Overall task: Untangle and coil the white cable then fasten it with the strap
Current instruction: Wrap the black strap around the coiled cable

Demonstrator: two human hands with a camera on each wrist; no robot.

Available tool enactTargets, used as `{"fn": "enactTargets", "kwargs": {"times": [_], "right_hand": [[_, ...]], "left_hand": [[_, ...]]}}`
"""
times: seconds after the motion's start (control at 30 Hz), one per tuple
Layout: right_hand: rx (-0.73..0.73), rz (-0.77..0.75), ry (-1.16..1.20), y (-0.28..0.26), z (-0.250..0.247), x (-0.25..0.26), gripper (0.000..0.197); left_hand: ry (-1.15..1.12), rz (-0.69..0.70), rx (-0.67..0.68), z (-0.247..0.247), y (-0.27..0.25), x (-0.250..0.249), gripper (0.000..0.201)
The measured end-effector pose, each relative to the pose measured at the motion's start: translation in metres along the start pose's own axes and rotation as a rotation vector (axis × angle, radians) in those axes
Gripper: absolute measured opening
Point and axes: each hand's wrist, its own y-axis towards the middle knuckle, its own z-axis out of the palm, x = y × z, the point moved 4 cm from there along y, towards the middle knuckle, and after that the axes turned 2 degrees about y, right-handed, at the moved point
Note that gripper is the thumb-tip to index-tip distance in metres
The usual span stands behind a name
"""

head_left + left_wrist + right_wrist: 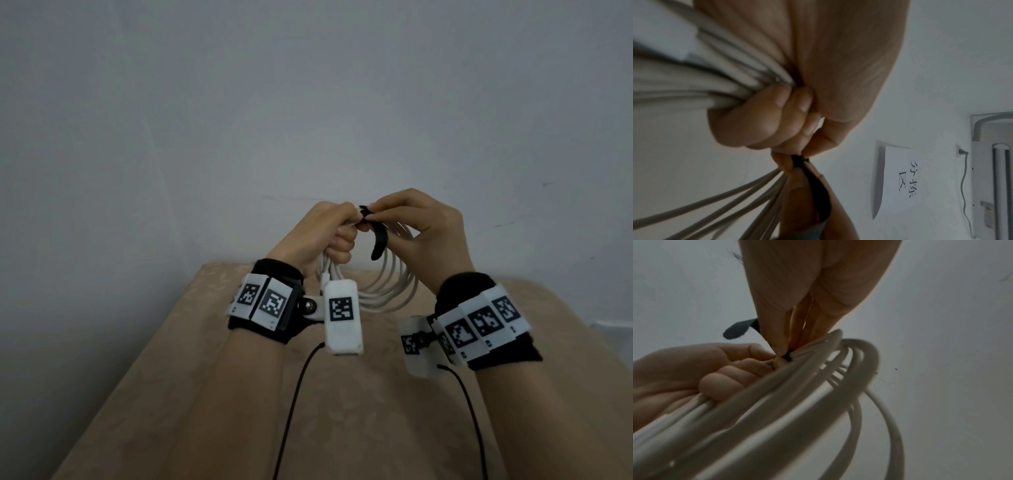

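Note:
The white cable [387, 287] hangs in several round loops above the table. My left hand [334, 233] grips the top of the coil in a fist, fingers curled round the bundled strands [740, 91]. My right hand [404, 219] pinches the black strap [378, 245] right beside the left fist, at the coil's top. The strap's free end curls down in front of the loops and shows as a dark tab [740, 330] in the right wrist view. A white plug end [325, 277] of the cable dangles under the left fist.
A beige patterned table [342, 411] lies below both hands, against a plain grey wall [308, 102]. Two thin black wires [294, 404] run from the wrist cameras toward me. In the left wrist view, a paper sign [900, 175] hangs on the wall.

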Motion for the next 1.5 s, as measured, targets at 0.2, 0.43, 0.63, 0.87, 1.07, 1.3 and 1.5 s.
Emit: {"fn": "enactTargets", "kwargs": {"times": [0.2, 0.43, 0.63, 0.87, 1.07, 1.3, 1.5], "right_hand": [[-0.004, 0.007, -0.019, -0.001, 0.001, -0.001, 0.011], [-0.011, 0.122, 0.032, -0.006, 0.002, -0.006, 0.012], [-0.013, 0.104, 0.028, -0.002, 0.002, 0.002, 0.013], [0.036, 0.065, -0.038, -0.002, 0.003, 0.004, 0.014], [0.110, 0.079, -0.019, -0.004, 0.011, -0.002, 0.017], [0.019, 0.453, 0.280, 0.001, -0.026, -0.018, 0.022], [0.166, 0.710, 0.477, -0.001, -0.023, -0.010, 0.047]], "left_hand": [[0.050, 0.026, -0.012, 0.002, 0.000, 0.000, 0.036], [0.062, 0.029, -0.018, 0.000, 0.003, 0.007, 0.038], [0.029, 0.041, -0.001, 0.000, 0.003, 0.005, 0.039], [0.054, 0.058, 0.024, 0.001, 0.002, 0.005, 0.040], [0.092, 0.057, -0.001, -0.001, 0.001, 0.007, 0.038], [0.095, 0.160, 0.073, 0.000, -0.008, -0.007, 0.041], [0.358, 0.198, 0.186, 0.017, -0.016, -0.016, 0.028]]}}
